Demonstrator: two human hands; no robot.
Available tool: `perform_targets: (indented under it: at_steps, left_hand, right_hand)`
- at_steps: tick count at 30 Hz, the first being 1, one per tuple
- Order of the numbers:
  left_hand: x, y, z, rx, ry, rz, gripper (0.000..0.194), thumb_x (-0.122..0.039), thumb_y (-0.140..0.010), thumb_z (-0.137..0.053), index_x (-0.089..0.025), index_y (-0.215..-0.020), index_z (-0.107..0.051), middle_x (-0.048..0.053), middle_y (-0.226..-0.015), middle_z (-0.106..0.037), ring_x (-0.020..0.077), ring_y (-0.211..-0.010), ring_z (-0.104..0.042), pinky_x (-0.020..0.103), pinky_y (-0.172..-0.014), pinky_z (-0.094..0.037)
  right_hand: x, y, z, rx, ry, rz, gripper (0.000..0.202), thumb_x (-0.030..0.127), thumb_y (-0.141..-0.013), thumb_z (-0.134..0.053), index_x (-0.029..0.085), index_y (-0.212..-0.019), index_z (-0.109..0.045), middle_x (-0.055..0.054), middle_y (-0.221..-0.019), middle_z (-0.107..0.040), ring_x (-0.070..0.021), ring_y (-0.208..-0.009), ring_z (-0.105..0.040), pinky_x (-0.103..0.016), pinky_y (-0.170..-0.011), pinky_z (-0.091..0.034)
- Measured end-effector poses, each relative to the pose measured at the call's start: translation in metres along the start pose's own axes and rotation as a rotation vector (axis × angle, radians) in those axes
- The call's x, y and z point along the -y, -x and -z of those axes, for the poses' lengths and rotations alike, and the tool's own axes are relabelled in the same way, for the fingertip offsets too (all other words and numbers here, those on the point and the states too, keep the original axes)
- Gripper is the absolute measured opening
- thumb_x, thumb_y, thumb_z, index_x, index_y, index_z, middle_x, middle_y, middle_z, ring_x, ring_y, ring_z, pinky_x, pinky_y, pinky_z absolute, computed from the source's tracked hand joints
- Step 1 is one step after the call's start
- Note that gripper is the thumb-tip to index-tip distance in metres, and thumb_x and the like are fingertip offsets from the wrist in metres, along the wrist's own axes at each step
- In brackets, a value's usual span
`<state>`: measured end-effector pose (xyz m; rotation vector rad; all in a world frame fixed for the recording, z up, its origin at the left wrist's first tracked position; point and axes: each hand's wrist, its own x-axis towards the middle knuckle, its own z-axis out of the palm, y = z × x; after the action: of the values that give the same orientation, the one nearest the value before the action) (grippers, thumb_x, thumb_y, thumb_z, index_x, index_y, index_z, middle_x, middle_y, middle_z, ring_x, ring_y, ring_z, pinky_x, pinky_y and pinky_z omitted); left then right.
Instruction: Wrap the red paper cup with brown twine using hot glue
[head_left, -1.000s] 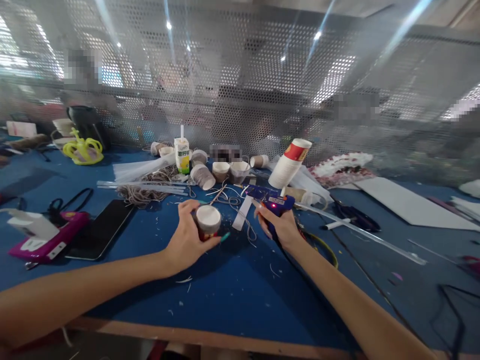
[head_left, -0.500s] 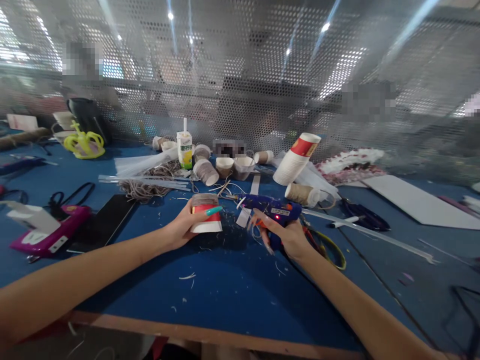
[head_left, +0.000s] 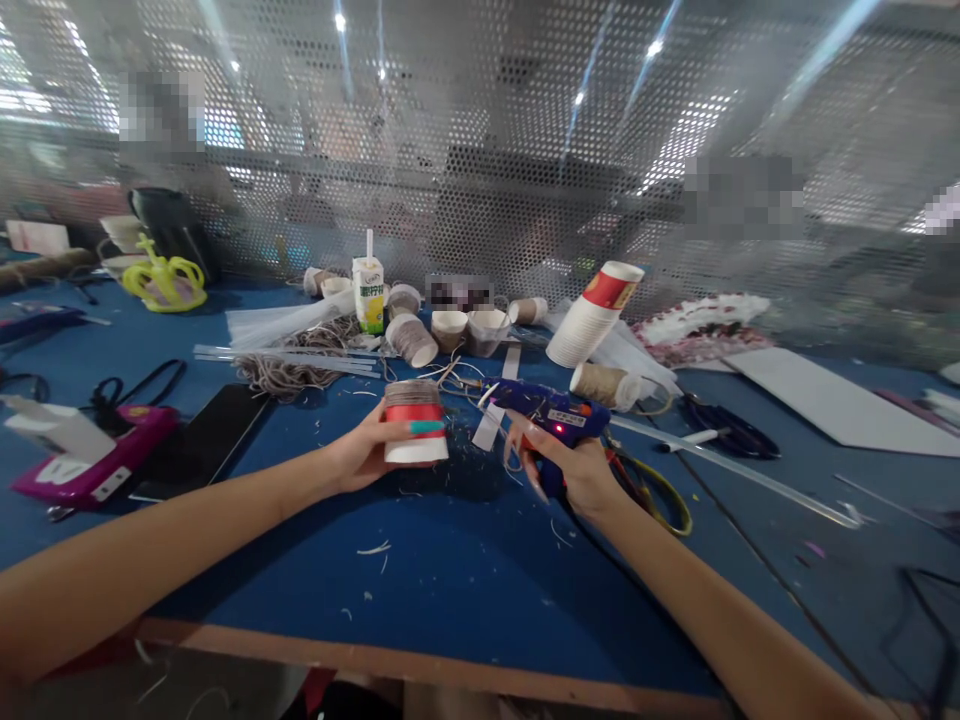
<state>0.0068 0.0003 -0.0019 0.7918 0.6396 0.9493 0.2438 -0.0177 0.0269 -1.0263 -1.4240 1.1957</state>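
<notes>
Near the middle, my left hand [head_left: 366,447] grips a red and white paper cup [head_left: 414,412], upside down, with grey-brown cord wound round its upper part. My right hand [head_left: 574,462] is wrapped round a blue glue gun [head_left: 536,405] with a lit red light. The gun's nozzle points left toward the cup, with a gap between them. A clear glue stick [head_left: 739,473] extends behind the gun. Loose cord and a white strip [head_left: 489,427] lie near the nozzle.
Behind are cord-wrapped cups [head_left: 412,341], a drink carton [head_left: 369,295], a tangle of cord [head_left: 289,372] and a leaning cup stack [head_left: 594,315]. A black phone [head_left: 202,443] and purple power strip [head_left: 97,462] lie left; scissors [head_left: 660,495] lie right. A perforated screen [head_left: 480,130] stands behind.
The cup in my left hand has tilted slightly, showing more of its top. My right hand and the glue gun have shifted slightly to the right.
</notes>
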Motion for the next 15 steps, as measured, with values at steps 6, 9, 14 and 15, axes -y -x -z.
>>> perform_targets:
  at_steps: [6,9,14,15]
  left_hand:
    - [0.009,-0.003,-0.006,-0.06,-0.137,-0.156,0.073,-0.02,-0.048,-0.088,-0.019,-0.109,-0.048,0.009,-0.105,-0.066,0.0293,-0.104,-0.064,0.051,-0.097,-0.045]
    - [0.008,-0.001,-0.012,-0.094,-0.129,-0.174,0.078,-0.018,-0.047,-0.088,-0.02,-0.111,-0.044,0.008,-0.108,-0.063,0.0295,-0.107,-0.062,0.051,-0.098,-0.045]
    - [0.003,0.007,-0.017,-0.033,-0.069,-0.099,0.083,-0.018,-0.051,-0.086,-0.023,-0.119,-0.039,0.008,-0.118,-0.059,0.029,-0.115,-0.058,0.052,-0.102,-0.042]
    - [0.003,0.007,-0.017,-0.02,-0.074,-0.104,0.082,-0.018,-0.052,-0.085,-0.023,-0.119,-0.039,0.008,-0.119,-0.06,0.0287,-0.114,-0.058,0.051,-0.102,-0.043]
  right_hand:
    - [0.006,0.008,-0.009,0.025,0.099,0.047,0.031,0.046,-0.064,-0.081,0.019,-0.064,-0.066,0.002,-0.045,-0.058,-0.0107,-0.031,-0.049,-0.024,-0.029,-0.043]
    - [0.013,0.013,-0.017,0.074,0.163,0.127,0.026,0.041,-0.063,-0.081,0.02,-0.069,-0.068,0.001,-0.052,-0.061,-0.011,-0.036,-0.052,-0.026,-0.034,-0.047]
    - [0.015,0.017,-0.018,0.121,0.247,0.125,0.027,0.045,-0.072,-0.074,0.021,-0.066,-0.064,0.005,-0.041,-0.052,-0.0114,-0.032,-0.048,-0.026,-0.032,-0.046]
    - [0.014,0.017,-0.017,0.115,0.257,0.122,0.028,0.047,-0.072,-0.074,0.021,-0.066,-0.063,0.006,-0.04,-0.051,-0.0114,-0.031,-0.048,-0.025,-0.031,-0.045]
